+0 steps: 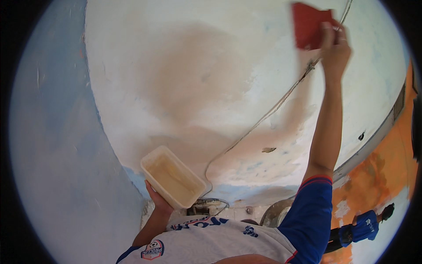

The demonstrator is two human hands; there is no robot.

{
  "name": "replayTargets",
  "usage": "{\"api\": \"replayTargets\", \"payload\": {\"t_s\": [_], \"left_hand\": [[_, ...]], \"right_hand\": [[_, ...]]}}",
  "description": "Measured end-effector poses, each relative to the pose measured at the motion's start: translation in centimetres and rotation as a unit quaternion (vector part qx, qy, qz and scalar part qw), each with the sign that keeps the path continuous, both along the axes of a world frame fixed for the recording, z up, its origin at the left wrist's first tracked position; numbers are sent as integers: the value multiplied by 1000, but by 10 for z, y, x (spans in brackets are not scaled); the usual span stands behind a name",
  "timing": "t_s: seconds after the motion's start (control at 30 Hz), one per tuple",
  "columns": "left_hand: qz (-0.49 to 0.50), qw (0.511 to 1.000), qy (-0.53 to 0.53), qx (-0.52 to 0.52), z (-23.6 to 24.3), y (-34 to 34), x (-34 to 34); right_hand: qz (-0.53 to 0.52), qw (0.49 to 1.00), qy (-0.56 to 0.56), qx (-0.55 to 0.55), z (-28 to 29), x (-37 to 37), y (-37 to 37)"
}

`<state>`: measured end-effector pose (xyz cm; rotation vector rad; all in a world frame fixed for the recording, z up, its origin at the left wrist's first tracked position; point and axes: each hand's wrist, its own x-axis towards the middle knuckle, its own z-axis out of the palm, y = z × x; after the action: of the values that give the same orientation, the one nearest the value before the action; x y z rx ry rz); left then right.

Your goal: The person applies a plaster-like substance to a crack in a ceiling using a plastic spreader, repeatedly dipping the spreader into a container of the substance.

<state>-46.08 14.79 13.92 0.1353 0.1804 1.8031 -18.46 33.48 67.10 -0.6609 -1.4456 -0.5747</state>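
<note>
My right hand (335,46) is raised high at the upper right, its fingers closed round a red flat spreader (310,26). The spreader's blade lies against or very near the whitish wall (198,57); I cannot tell whether it touches. Low on the left, my left hand (159,198) holds a pale rectangular plastic tub (193,200) from the side and below. The tub is tilted, and a cream-coloured paste coats its inside. Most of the left hand's fingers are hidden behind the tub.
A thin cable (272,110) runs diagonally across the wall, passing close to my right hand. At left stands a blue-grey wall (52,132). Far right, a person in a blue shirt (365,225) is by an orange wall (367,176). A small hole (268,150) marks the plaster.
</note>
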Motion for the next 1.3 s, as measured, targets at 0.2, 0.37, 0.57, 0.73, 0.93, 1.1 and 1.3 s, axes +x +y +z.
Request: {"api": "replayTargets", "payload": {"t_s": [0.2, 0.37, 0.57, 0.73, 0.93, 1.1, 1.3], "left_hand": [[16, 999, 19, 21, 3, -1, -2], [16, 1000, 16, 3, 6, -2, -1], [7, 1000, 1, -8, 1, 0, -1], [-3, 1000, 17, 6, 14, -6, 1], [-33, 999, 17, -17, 10, -1, 7], [-10, 1000, 19, -12, 0, -5, 3], [-1, 1000, 18, -23, -1, -1, 5]], "right_hand": [[75, 928, -353, -89, -96, -36, -6], [-71, 955, -262, -116, -74, -35, -3], [100, 994, -33, 33, -25, -2, -17], [66, 906, -417, -35, -139, -56, -4], [-69, 988, 24, 139, 39, 30, -11], [75, 961, -217, -154, -84, 7, 10], [-71, 941, -220, -246, -107, -8, 14]]}}
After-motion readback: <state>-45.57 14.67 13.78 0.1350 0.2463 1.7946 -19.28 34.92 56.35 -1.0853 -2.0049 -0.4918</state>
